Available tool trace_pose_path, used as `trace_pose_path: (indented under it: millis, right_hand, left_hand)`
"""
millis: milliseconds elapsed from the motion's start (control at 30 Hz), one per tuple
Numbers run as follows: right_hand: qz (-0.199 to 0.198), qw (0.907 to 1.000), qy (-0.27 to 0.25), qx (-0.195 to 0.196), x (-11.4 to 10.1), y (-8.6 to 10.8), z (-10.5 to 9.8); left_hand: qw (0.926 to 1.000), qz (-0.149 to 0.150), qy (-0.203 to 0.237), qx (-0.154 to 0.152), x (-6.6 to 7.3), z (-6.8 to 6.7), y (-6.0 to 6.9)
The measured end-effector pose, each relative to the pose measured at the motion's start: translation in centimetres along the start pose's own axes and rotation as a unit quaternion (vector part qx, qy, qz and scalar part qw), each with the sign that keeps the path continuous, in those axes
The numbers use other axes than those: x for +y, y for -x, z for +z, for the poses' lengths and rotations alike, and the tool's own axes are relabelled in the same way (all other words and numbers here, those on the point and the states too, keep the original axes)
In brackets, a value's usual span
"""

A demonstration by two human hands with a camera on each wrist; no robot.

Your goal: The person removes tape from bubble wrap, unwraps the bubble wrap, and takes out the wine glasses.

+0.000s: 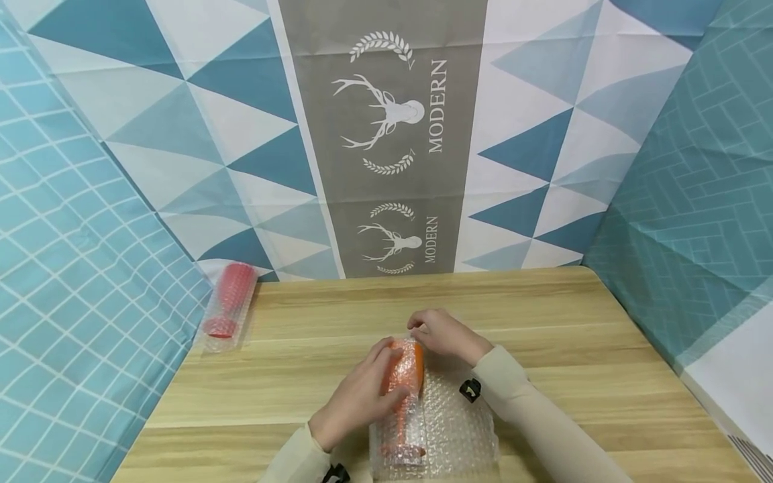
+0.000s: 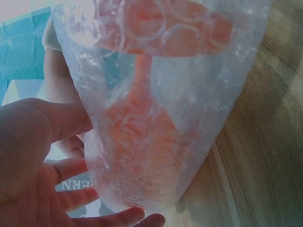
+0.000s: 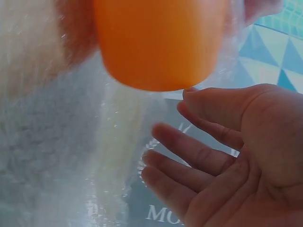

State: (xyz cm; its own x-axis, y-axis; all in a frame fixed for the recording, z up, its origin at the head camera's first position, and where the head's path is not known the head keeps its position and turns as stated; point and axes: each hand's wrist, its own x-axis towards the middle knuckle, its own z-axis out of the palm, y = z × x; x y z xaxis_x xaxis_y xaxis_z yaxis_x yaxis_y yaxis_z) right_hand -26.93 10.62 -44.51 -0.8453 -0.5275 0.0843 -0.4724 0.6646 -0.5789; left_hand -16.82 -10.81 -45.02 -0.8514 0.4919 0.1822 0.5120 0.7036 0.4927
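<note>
An orange goblet (image 1: 408, 365) lies on a sheet of bubble wrap (image 1: 459, 416), its rim end away from the camera and a layer of wrap over most of it. My left hand (image 1: 362, 396) grips the wrapped goblet from the left, thumb and fingers spread round it. The left wrist view shows those fingers (image 2: 78, 198) against the bubble wrap (image 2: 203, 109). Beyond the rim, my right hand (image 1: 447, 334) has its fingers loosely bent. In the right wrist view, the right thumb tip is close to the orange rim (image 3: 161, 71); whether they touch, I cannot tell.
A red goblet (image 1: 234, 295) in bubble wrap lies at the back left corner of the wooden table (image 1: 314, 315). Patterned cloths hang behind the table and at both sides.
</note>
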Motion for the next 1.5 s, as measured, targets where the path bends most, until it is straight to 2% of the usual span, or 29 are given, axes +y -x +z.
trace_pose_path:
  millis: [333,667,767,867,1000,1167,1500]
  right_hand:
    - [0.002,0.9995,0.003,0.030,-0.8,1.5,-0.7]
    - [0.028,0.9996,0.001,-0.001,0.5,2.0,0.6]
    - [0.023,0.9996,0.017,-0.002,0.8,2.3,1.1]
    - [0.039,0.9985,0.038,-0.003,1.1,2.6,1.4]
    - [0.071,0.9945,0.074,-0.023,1.4,2.9,2.0]
    - [0.074,0.9923,0.091,-0.041,1.4,2.8,2.5]
    - [0.063,0.9930,0.093,-0.036,1.6,2.8,2.7]
  left_hand:
    - [0.9999,-0.002,-0.009,0.005,0.1,-0.4,-0.3]
    - [1.0000,-0.006,-0.001,0.003,0.1,-0.5,-0.3]
    - [1.0000,-0.008,0.001,0.000,0.0,-0.4,-0.2]
    - [1.0000,-0.008,0.003,-0.002,0.0,-0.3,-0.1]
    - [0.9999,-0.009,0.009,-0.003,0.0,-0.3,0.1]
    - [0.9995,-0.011,0.030,0.000,0.0,-0.7,0.1]
    - [0.9975,-0.038,0.049,0.034,0.5,-2.3,-1.4]
